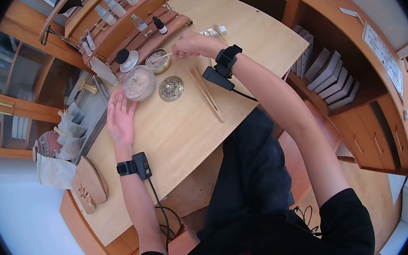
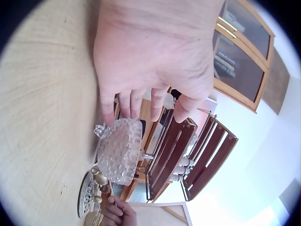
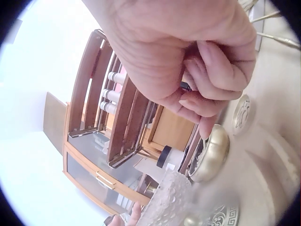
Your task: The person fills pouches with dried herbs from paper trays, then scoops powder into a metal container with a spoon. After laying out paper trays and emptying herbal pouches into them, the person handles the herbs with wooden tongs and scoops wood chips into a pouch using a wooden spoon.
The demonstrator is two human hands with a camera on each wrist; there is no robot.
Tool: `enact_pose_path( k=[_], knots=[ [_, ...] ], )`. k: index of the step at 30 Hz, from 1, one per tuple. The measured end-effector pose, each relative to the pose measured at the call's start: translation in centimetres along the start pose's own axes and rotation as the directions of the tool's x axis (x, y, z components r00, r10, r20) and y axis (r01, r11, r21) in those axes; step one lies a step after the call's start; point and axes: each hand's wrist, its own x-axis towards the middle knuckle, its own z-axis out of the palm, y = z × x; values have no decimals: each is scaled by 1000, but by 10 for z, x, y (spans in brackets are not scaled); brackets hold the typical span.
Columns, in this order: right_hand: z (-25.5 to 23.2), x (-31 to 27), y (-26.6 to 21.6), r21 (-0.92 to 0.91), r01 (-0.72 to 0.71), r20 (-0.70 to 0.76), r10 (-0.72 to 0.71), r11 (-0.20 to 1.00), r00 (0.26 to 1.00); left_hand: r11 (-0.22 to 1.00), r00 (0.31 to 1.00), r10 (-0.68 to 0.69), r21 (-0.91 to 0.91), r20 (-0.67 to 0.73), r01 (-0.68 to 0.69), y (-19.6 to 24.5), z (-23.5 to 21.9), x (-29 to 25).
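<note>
My left hand lies beside the textured glass bowl, which holds pale grey powder. In the left wrist view its fingers are extended and the fingertips are right at the bowl's wall. My right hand pinches a thin pale stick over the brass bowl, which contains similar powder. The right wrist view shows the curled fingers above the brass bowl's rim; most of the stick is hidden there. Nearby on the table lies a round pierced brass lid.
Long wooden tweezers lie right of the lid. A black-lidded jar stands behind the glass bowl. Behind it, a tiered wooden rack bears small bottles. Thin brass tools rest near the right hand. A wooden object stands at the left edge.
</note>
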Motion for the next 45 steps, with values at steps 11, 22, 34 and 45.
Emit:
enact_pose_path(
  k=[11, 22, 34, 45],
  knots=[
    [14, -1, -11, -690, 134, -159, -329, 712, 931, 1000, 1000, 8, 7, 9, -8, 1, -2, 0],
    [7, 1, -2, -466, 219, -2, -249, 857, 969, 1000, 1000, 11, -14, 8, -11, 0, -3, 0],
    [-15, -28, -17, -148, 23, -1, -23, 989, 1000, 998, 999, 13, -68, 35, -10, -1, -8, 0],
    [30, -38, -53, -444, 383, -15, -434, 810, 901, 997, 999, 28, -73, 35, -25, 0, -8, 0]
  ],
)
